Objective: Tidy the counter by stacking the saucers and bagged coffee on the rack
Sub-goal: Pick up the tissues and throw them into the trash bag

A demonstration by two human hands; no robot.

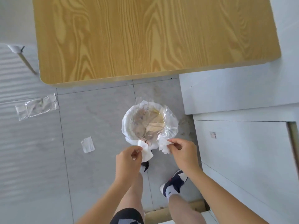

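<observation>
While both hands hover above the lined waste bin on the floor, each pinches its own piece of crumpled white tissue: the left hand grips one wad just over the bin's near rim, and the right hand grips another wad beside it. The saucers, bagged coffee and rack are nowhere in view, and the wooden tabletop beyond the bin shows bare from its near edge to its far one. This looks like a side step of throwing away rubbish, so the stacking itself seems not yet begun. To do it well, carry both wads further over the middle of the clear liner before letting go, since they hang at the near rim and could drop onto the floor, where a paper scrap and a strip of tape already lie.
</observation>
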